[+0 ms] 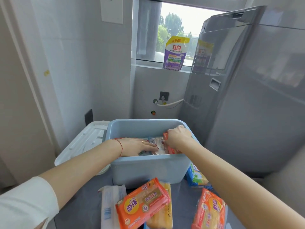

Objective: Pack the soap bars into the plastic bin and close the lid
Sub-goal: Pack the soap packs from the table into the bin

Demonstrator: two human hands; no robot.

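A light blue plastic bin (pixel 148 169) stands open on the grey floor, with its white lid (pixel 82 142) leaning against its left side. Both my hands are inside it. My left hand (pixel 138 146) lies flat, fingers spread, on wrapped soap bars at the bottom. My right hand (pixel 178 136) pinches the edge of an orange-wrapped soap bar (pixel 171 150) standing at the bin's right side. In front of the bin lie an orange soap pack (pixel 142 204), a yellow bar (pixel 165 217) under it, a white pack (pixel 109 207), another orange pack (pixel 209 210) and a blue pack (pixel 196 176).
A grey washing machine (pixel 247 96) fills the right side. A purple detergent pouch (pixel 175 53) stands on the window sill behind. White tiled walls close in on the left, with a tap and hose (pixel 168 103) on the back wall.
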